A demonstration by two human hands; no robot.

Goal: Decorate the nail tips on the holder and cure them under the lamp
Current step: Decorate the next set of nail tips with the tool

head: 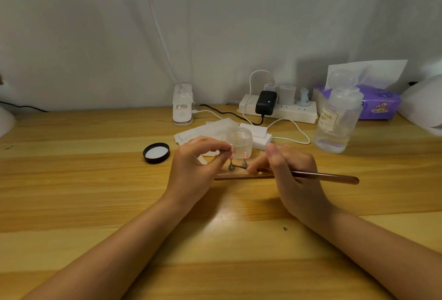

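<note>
- The left hand (193,163) has its fingers curled, thumb and forefinger pinching something small above the holder (239,175); what it pinches is too small to tell.
- The right hand (291,170) grips a brown brush (330,177) like a pen, with the tip aimed left at the two metal stands (238,165) on the holder.
- The holder lies on the wooden counter (95,192) between the two hands, partly hidden by both.
- A clear jar (240,141) stands open just behind the holder, and its black lid (156,153) lies upturned to the left, apart from it.
- White wipes (203,131) lie behind the left hand.
- A clear bottle (338,120) labelled NAIL stands to the right, near a purple tissue pack (380,103).
- At the back, a white power strip (279,109) carries a black adapter (266,103), and a white clip lamp base (183,106) stands to its left.
</note>
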